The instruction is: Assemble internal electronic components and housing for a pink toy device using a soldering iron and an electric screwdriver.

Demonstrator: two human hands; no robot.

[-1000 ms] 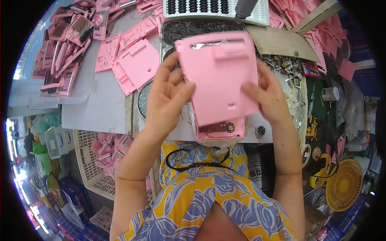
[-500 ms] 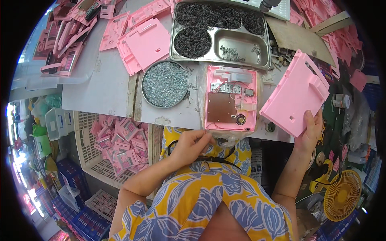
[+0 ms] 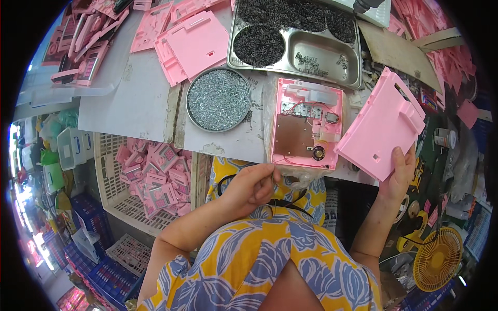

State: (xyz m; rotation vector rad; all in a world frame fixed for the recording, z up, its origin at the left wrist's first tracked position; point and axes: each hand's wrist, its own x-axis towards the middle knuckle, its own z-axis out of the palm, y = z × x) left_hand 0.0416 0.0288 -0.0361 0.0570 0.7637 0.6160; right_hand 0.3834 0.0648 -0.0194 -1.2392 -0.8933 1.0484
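Observation:
In front of me an open pink plastic casing (image 3: 310, 124) lies on clear wrapping at the table's edge. Inside it are a brown circuit board (image 3: 291, 133), thin red wires and a small round black speaker (image 3: 318, 152). My left hand (image 3: 252, 189) is at the casing's near left corner with its fingers curled in and the fingertips pressed together there; whatever they pinch is hidden. A flat pink plastic cover (image 3: 381, 122) is held tilted by my right hand (image 3: 400, 173), gripped at its lower right edge, just right of the casing.
A round dish of small silver screws (image 3: 218, 99) stands left of the casing. Behind is a steel compartment tray (image 3: 357, 72) with black springs. More pink panels (image 3: 196, 44) lie at the back left. Below the table sits a cream crate (image 3: 105, 173) of pink parts; a yellow fan (image 3: 438, 259) is lower right.
My left hand has moved slightly right and up, its index fingertip now at the casing's corner. The whole view has shifted a little; the pink cover stays in my right hand.

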